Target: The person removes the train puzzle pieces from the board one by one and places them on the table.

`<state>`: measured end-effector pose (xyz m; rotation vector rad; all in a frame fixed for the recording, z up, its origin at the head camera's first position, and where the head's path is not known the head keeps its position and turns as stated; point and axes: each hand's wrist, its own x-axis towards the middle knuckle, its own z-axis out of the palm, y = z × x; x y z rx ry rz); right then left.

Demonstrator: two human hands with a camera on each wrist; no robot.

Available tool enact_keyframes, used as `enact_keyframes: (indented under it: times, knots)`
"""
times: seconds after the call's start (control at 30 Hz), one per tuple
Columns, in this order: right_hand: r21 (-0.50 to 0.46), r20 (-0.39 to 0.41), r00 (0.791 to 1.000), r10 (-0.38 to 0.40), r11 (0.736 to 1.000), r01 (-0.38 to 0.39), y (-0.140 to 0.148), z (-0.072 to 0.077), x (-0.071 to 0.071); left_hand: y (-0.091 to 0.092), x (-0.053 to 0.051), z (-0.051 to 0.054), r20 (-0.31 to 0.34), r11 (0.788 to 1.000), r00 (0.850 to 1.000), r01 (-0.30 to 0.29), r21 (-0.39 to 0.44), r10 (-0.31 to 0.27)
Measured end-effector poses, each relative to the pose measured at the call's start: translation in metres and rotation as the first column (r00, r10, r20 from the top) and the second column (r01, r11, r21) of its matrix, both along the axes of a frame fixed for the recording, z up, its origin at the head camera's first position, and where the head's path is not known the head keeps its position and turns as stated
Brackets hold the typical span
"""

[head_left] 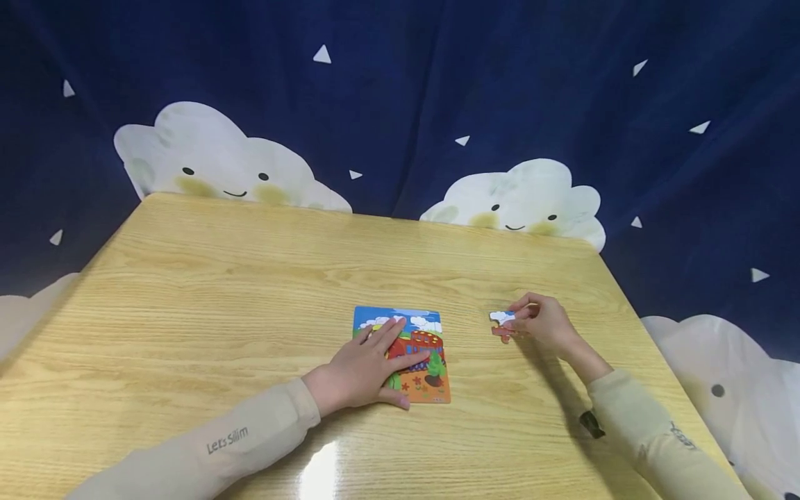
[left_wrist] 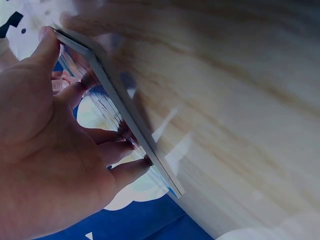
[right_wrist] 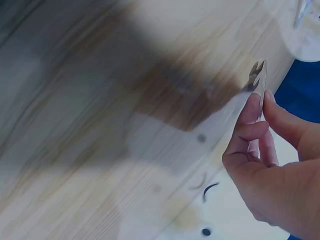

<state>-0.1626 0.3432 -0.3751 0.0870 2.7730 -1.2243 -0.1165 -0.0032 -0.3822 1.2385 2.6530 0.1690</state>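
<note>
One jigsaw piece [head_left: 501, 317] pinched by right hand [head_left: 545, 323], held between two and three o'clock from cartoon jigsaw puzzle [head_left: 423, 342]; puzzle partly covered by left hand [head_left: 365, 371], fingers spread.

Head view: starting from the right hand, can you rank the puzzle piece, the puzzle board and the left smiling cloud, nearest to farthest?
1. Puzzle piece: pinched in the right hand.
2. Puzzle board: to the left, under the left hand.
3. Left smiling cloud: far left, beyond the table.
</note>
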Motion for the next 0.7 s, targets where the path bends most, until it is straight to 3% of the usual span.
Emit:
enact_keyframes:
  times: [0.2,0.7]
  knots:
    - [0.059,-0.012,0.999,-0.037,0.998,0.038,0.015,-0.002,0.002,0.000,0.001,0.001,-0.001,1.000,1.000,0.001,-0.001,-0.001]
    - [0.105,-0.019,0.999,-0.038,0.994,0.039,0.012,-0.005,0.003,0.000,0.000,0.000,-0.001,1.000,1.000,0.004,-0.003,-0.004]
